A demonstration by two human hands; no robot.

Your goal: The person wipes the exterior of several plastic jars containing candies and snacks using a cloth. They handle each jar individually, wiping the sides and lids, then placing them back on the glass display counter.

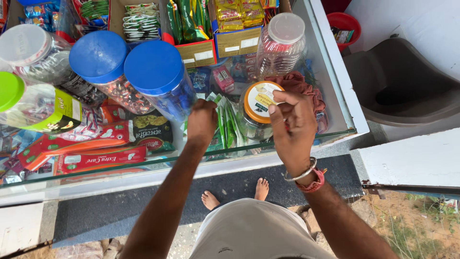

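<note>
My right hand [293, 127] grips the orange-rimmed lid of a small clear jar [257, 106] that stands on the glass counter top [143, 165]. My left hand [201, 122] is closed into a loose fist just left of that jar, resting on the glass next to a tall jar with a blue lid [158, 72]. I cannot see anything in the left hand. A red cloth [299, 86] lies behind the small jar.
Several big jars stand on the counter: a second blue-lidded one [98, 57], a green-lidded one [12, 91], two with clear lids [282, 41]. Cardboard boxes of sachets [194, 29] line the back. Packets show under the glass. A grey plastic chair [402, 81] stands at right.
</note>
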